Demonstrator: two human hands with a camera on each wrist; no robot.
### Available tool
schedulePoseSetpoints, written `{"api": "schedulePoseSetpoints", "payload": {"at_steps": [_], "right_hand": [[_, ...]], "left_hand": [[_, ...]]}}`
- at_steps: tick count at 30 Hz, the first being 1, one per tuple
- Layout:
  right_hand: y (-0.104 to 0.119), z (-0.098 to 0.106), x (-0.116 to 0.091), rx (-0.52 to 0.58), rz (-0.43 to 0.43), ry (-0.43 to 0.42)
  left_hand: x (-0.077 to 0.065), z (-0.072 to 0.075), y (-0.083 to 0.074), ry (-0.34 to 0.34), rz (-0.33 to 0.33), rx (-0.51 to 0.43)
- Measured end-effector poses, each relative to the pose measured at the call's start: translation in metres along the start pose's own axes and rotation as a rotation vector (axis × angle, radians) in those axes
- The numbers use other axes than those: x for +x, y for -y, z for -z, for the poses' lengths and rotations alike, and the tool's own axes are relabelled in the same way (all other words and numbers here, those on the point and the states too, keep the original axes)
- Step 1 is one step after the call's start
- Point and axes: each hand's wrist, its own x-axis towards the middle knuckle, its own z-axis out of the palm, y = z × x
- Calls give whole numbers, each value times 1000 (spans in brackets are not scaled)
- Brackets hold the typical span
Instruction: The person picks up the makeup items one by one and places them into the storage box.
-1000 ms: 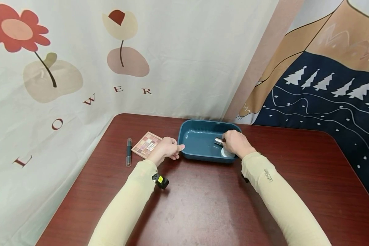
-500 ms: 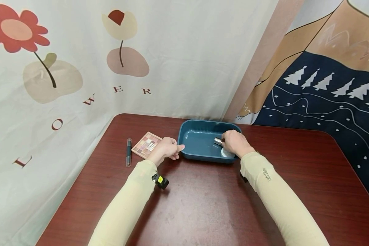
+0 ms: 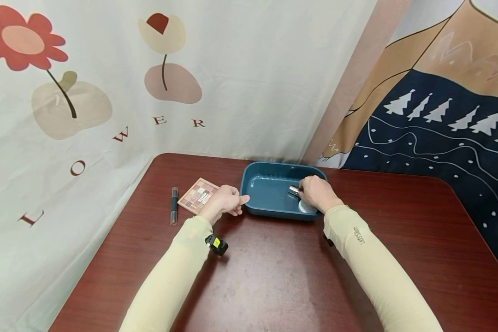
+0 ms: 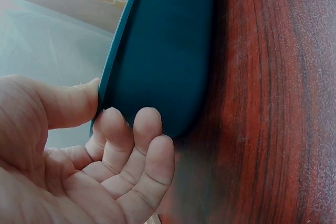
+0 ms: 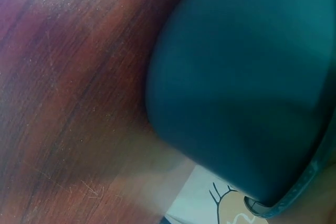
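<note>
A teal rectangular tray (image 3: 269,186) stands near the back edge of the table. At its left end my left hand (image 3: 225,200) pinches the rim; the left wrist view has the thumb on the rim and curled fingers against the outer wall (image 4: 163,40). My right hand (image 3: 318,191) reaches into the tray's right end, fingers curled about a small shiny silver tube (image 3: 294,190) whose end sticks out to the left. Below that hand lies a white round item (image 3: 306,207), partly covered. The right wrist view holds only the tray's outside (image 5: 236,77), not the fingers.
Left of the tray, an eyeshadow palette (image 3: 197,196) lies partly behind my left hand. Beside it is a dark pen-like stick (image 3: 174,205) with clear ends. Printed curtains (image 3: 249,83) hang just behind the reddish-brown table (image 3: 265,276).
The silver tube has tilted or shifted very slightly left in my right hand, and the right forearm has drawn a little left. My left hand and the tray stay put.
</note>
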Motion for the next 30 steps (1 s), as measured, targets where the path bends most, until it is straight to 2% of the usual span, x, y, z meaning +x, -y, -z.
{"api": "schedulePoseSetpoints", "payload": {"at_steps": [15, 23, 30], "right_hand": [[-1, 2, -4, -19, -18, 16], [-2, 7, -10, -2, 4, -31], [-7, 9, -16, 59, 9, -76]], "left_hand": [[1, 0, -1, 2, 20, 14], [0, 1, -2, 2, 15, 9], [1, 1, -1, 1, 11, 7]]}}
